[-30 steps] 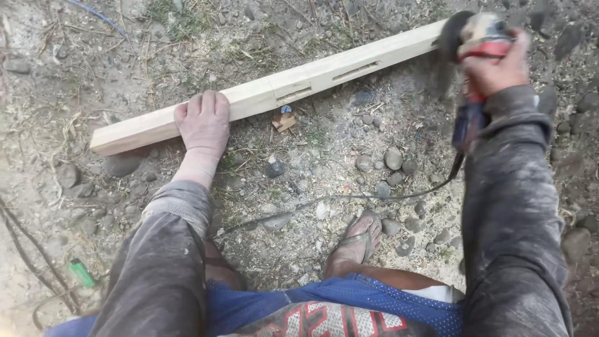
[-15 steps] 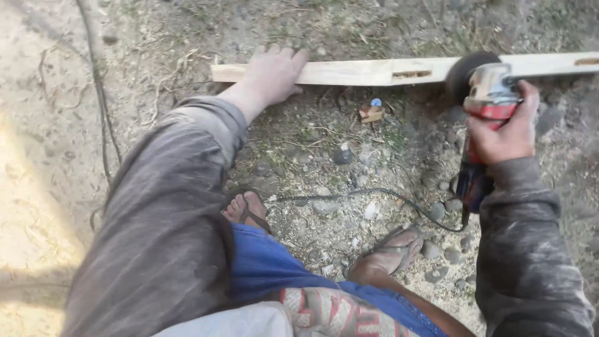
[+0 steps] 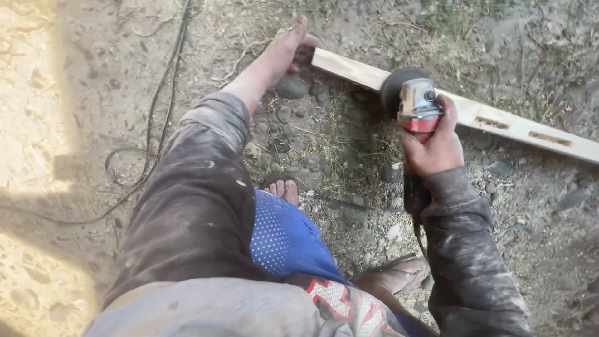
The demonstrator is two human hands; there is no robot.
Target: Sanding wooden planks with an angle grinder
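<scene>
Two hands work: left hand point(image 3: 282, 51), fingers flat, presses the wooden beam point(image 3: 474, 113) end at upper centre; right hand point(image 3: 435, 146) clenches the angle grinder point(image 3: 417, 106) against it

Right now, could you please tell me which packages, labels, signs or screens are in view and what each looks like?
No packages, signs or screens.
Angle grinder: right hand grips it against the wooden beam; red band round its grey head, any label unreadable.
Shorts: bottom edge, red-and-white print on blue mesh.
</scene>
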